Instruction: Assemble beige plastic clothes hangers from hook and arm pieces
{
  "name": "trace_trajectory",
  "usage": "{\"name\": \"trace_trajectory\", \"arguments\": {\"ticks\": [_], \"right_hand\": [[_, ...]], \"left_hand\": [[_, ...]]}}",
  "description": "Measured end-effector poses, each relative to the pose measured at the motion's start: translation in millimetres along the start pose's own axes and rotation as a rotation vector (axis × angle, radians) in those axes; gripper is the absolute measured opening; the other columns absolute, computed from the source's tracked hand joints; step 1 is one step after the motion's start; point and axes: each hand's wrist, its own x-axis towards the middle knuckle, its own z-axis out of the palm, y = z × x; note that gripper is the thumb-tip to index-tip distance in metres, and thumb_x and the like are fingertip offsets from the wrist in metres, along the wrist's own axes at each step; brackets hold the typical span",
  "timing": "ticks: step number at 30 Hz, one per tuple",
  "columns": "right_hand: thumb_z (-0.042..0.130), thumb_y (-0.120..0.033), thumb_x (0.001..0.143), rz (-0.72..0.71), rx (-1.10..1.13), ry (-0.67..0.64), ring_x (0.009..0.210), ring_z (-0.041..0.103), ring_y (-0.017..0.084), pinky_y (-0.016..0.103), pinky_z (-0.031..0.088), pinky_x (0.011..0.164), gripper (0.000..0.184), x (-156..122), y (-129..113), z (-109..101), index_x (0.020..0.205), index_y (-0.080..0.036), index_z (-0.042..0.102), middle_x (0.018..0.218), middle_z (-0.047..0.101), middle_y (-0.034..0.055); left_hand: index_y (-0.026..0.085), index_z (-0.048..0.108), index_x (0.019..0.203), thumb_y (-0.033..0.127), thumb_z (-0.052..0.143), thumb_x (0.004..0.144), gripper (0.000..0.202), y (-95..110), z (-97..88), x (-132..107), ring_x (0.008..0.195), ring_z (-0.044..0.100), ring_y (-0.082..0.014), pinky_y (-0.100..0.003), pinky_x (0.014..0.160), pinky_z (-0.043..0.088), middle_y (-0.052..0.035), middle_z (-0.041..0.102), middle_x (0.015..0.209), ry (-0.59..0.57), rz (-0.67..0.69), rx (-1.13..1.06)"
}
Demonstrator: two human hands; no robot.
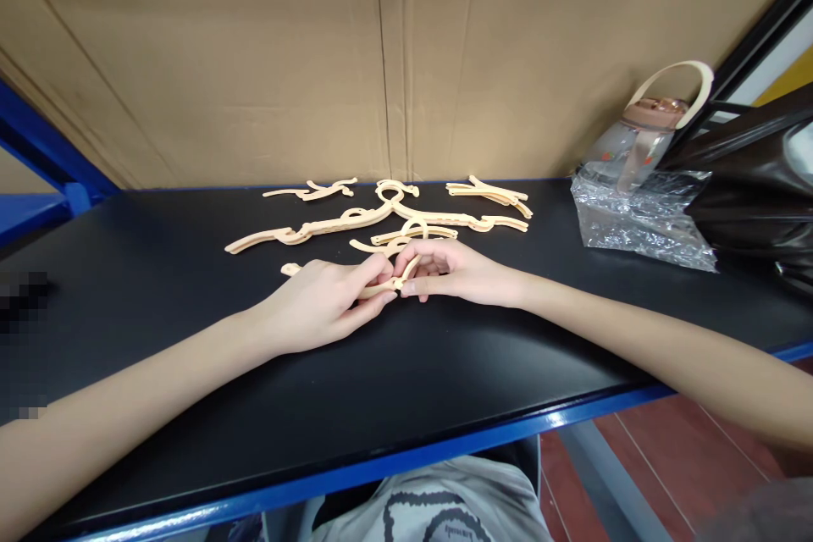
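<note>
My left hand (321, 303) is closed around a cream plastic hanger arm (290, 269), whose rounded end sticks out behind the hand. Pinched in my right hand (462, 274) is a curved cream hanger hook (412, 268). The two pieces meet between my fingertips; whether they are joined I cannot tell. Just behind my hands lies a whole cream folding hanger (346, 224), its hook toward the back and its arms spread. Between it and my hands are loose cream hanger pieces (412, 234), partly covered by my fingers.
More cream hanger pieces lie at the back left (323, 190) and back right (489, 191) of the black table (356, 415). On the right are a crumpled clear plastic bag (641, 224), a handled bottle (654, 127) and a dark bag (755, 178). A cardboard wall (254, 59) closes the back.
</note>
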Motion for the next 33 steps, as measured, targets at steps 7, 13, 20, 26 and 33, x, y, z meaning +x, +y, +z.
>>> {"name": "trace_trajectory", "arguments": {"ticks": [7,13,20,26,33], "right_hand": [[0.063,-0.013,0.082,0.001,-0.05,-0.002,0.07,0.057,0.006,0.02,0.051,0.066,0.01,-0.5,-2.4,0.5,0.091,-0.015,0.057,0.084,0.061,-0.0022],[0.063,-0.014,0.082,0.001,-0.076,-0.002,0.067,0.056,0.005,0.02,0.05,0.066,0.01,-1.3,-4.2,1.3,0.09,-0.016,0.057,0.082,0.061,-0.0029],[0.063,-0.013,0.082,-0.002,-0.063,-0.001,0.065,0.055,0.004,0.02,0.05,0.065,0.01,-1.1,-5.3,1.8,0.09,-0.015,0.057,0.08,0.06,-0.0041],[0.063,-0.014,0.082,0.003,-0.067,0.005,0.065,0.056,0.005,0.021,0.05,0.065,0.011,-1.3,-4.5,2.0,0.09,-0.016,0.057,0.081,0.061,-0.0033],[0.064,-0.015,0.082,-0.005,-0.089,0.011,0.066,0.056,0.005,0.021,0.049,0.067,0.011,-1.8,-0.7,0.7,0.092,-0.016,0.058,0.081,0.061,-0.0034]], "left_hand": [[0.022,0.042,0.09,0.031,0.04,0.096,0.012,-1.2,0.6,0.0,0.043,0.048,-0.0095,-0.019,0.045,0.029,0.0079,0.054,0.059,0.011,0.024,0.002],[0.022,0.041,0.091,0.031,0.04,0.096,0.01,-1.4,1.0,-0.3,0.044,0.05,-0.0097,-0.019,0.046,0.03,0.0074,0.056,0.061,0.013,0.031,0.008],[0.022,0.04,0.089,0.03,0.04,0.096,0.01,-1.1,1.0,0.5,0.043,0.048,-0.0096,-0.019,0.045,0.028,0.008,0.053,0.059,0.013,0.038,0.016],[0.022,0.04,0.089,0.031,0.04,0.096,0.011,-0.7,1.3,0.1,0.043,0.047,-0.0094,-0.019,0.045,0.028,0.008,0.052,0.059,0.014,0.034,0.017],[0.022,0.04,0.089,0.032,0.039,0.097,0.012,-1.4,1.3,-0.2,0.043,0.047,-0.0094,-0.02,0.046,0.029,0.0077,0.053,0.059,0.008,0.027,0.007]]}}
